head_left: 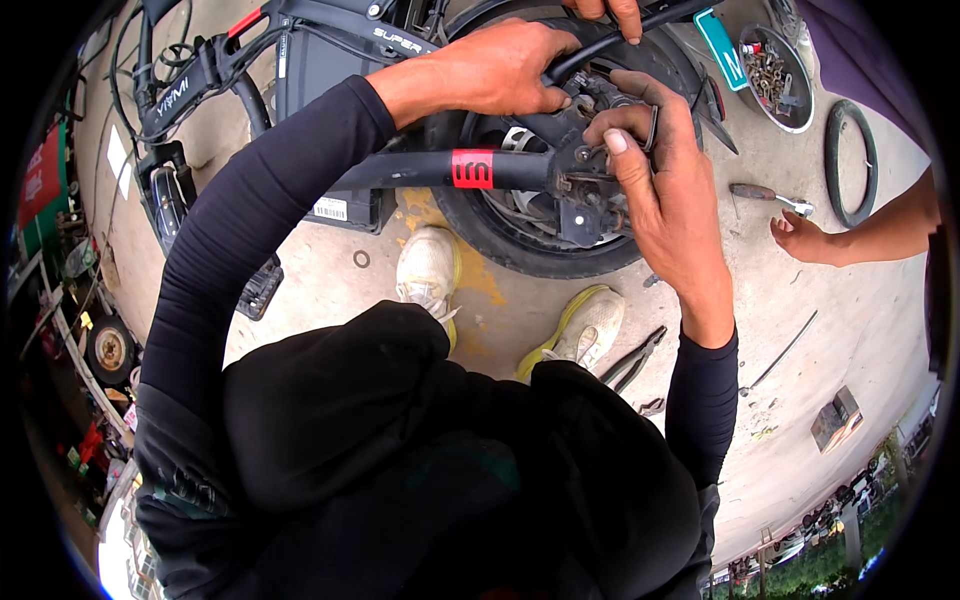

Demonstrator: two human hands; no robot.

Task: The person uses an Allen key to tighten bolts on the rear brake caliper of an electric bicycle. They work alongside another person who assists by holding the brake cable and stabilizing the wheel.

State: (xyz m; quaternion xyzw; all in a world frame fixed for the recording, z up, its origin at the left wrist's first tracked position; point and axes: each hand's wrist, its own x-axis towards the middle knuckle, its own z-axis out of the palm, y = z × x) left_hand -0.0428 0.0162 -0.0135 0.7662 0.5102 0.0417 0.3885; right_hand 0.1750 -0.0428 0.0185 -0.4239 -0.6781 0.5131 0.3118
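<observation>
A black electric bike lies across the upper part of the head view, its rear wheel (580,262) and black frame tube with a red patch (472,168) in front of me. My left hand (500,70) is closed at a black bar (590,50) above the wheel's hub, fingertips and thumb against it. Over the axle end, my right hand (665,185) has its fingers and thumb curled around a thin bent metal rod that looks like a hex key (654,128). The tip of that rod is hidden among the dark parts near the mounting bracket (583,160).
Another person's hand (800,240) is beside a wooden-handled ratchet (770,193) at right; fingers (608,12) also show at the top edge. A metal bowl of bolts (800,118), a black rubber ring (850,165), pliers (636,358) and a thin rod (785,350) lie on the concrete.
</observation>
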